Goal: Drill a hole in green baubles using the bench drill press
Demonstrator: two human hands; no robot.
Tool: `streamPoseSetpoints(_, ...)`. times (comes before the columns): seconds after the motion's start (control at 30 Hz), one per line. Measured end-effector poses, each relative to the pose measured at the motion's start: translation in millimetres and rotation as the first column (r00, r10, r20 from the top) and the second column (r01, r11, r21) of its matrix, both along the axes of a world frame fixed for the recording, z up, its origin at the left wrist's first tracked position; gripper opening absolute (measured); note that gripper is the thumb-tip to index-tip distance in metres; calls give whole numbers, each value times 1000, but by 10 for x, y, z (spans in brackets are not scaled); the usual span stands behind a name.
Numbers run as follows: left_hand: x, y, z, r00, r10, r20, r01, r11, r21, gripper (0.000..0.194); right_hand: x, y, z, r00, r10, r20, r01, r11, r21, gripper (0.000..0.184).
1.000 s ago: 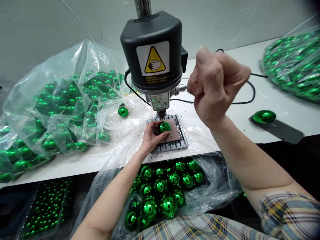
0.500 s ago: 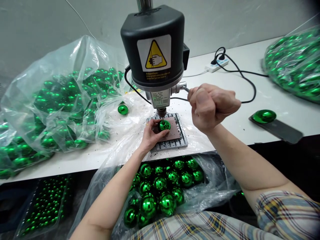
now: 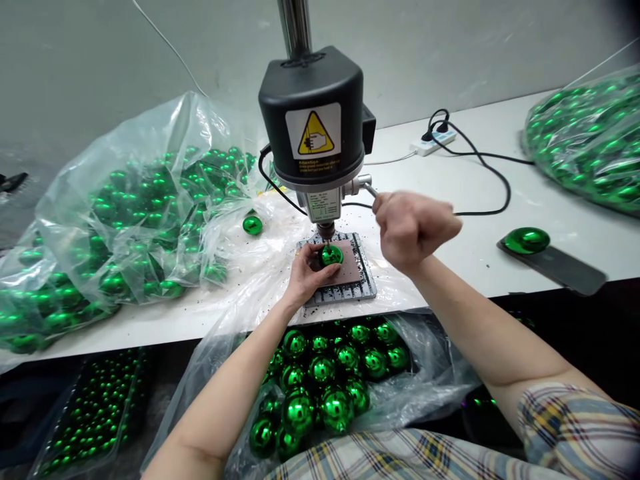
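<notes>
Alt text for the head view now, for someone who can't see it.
The left hand holds a shiny green ball under a drill press; the right hand grasps its lever. More green balls lie in clear plastic nearby.

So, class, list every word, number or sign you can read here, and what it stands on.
"Attention": yellow lettering on the black drill-press housing.
Sign, no words: yellow triangle with a hand, on the housing's white sticker.
Too small or blurred: the lines under "Attention"; the print on the pale label below the housing.
</notes>
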State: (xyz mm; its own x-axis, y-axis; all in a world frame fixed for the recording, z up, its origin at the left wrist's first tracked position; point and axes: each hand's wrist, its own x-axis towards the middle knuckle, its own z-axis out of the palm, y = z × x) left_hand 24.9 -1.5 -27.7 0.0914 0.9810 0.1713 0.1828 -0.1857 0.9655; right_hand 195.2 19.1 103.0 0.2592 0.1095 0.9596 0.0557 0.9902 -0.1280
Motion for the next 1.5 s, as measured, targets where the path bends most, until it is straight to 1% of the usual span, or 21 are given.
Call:
streamPoseSetpoints(0.1,6,-38,75,999,34,-24,-34,999,-4,47,-39,118,406,995,45,-91,-68,963,-263,54)
streamPoseSetpoints(0.17,-59,-162,227,991,87,-98,-85,996,29,43,-44,235,651,986,139,-92,-166,879,-446,55)
streamPoseSetpoints(0.2,-118,-256,333,985,67,-162,-61,997,38,42,-41,290,734,979,181,-98,-205,843,-496,56)
streamPoseSetpoints(0.27,-282,-468,576,933,-147,-328,145,989,-31,44,-38,370,811,965,224,-135,-261,814,-519,56)
streamPoseSetpoints(0.33,-480,-616,794,769,-459,-445,407,888,-212,51,-43,396,804,950,254,-184,-313,813,-491,51)
streamPoseSetpoints(0.37,-583,-625,871,700,-537,-471,461,843,-276,51,-50,391,788,941,266,-208,-335,815,-473,48)
streamPoseSetpoints(0.4,-686,-576,917,686,-534,-494,449,845,-290,47,-58,378,772,935,274,-225,-350,816,-460,47)
streamPoseSetpoints(0.43,-787,-467,931,723,-452,-523,375,892,-253,40,-66,361,761,931,280,-236,-360,817,-450,46)
streamPoseSetpoints(0.5,-980,-91,873,804,-116,-584,80,993,-88,32,-80,333,758,926,282,-253,-370,817,-442,46)
streamPoseSetpoints(0.53,-1068,145,812,776,79,-626,-96,995,7,30,-85,325,763,926,279,-254,-368,816,-447,46)
streamPoseSetpoints(0.57,-1148,389,741,678,250,-691,-261,961,91,25,-89,324,770,928,272,-254,-363,815,-452,47)
streamPoseSetpoints(0.6,-1219,623,665,575,307,-758,-339,933,121,22,-91,328,777,931,262,-255,-354,818,-453,48)
streamPoseSetpoints(0.67,-1331,1002,518,513,343,-787,-399,907,135,25,-93,343,787,936,240,-258,-336,827,-450,52)
streamPoseSetpoints(0.77,-1443,1287,341,505,328,-798,-404,907,117,44,-88,357,785,939,231,-256,-329,825,-459,55)
streamPoseSetpoints(0.83,-1501,1338,260,507,318,-801,-386,915,119,47,-85,356,776,941,230,-249,-325,820,-471,53)
streamPoseSetpoints(1.03,-1634,1360,134,515,283,-809,-317,940,127,26,-77,380,747,960,193,-202,-266,853,-449,57)
streamPoseSetpoints(1.1,-1639,1396,96,516,296,-804,-324,936,137,29,-69,404,740,958,213,-193,-279,854,-440,57)
streamPoseSetpoints(1.2,-1598,1479,45,507,359,-784,-373,911,177,47,-49,438,730,954,231,-190,-292,853,-433,56)
streamPoseSetpoints(1.3,-1541,1576,38,571,388,-723,-376,907,191,56,-32,460,725,961,222,-163,-273,856,-439,57)
streamPoseSetpoints(1.4,-1502,1646,92,679,348,-646,-340,929,143,41,-26,466,726,964,224,-146,-266,857,-441,57)
streamPoseSetpoints(1.5,-1468,1634,187,731,349,-586,-374,924,83,24,-26,461,730,953,243,-183,-299,856,-422,57)
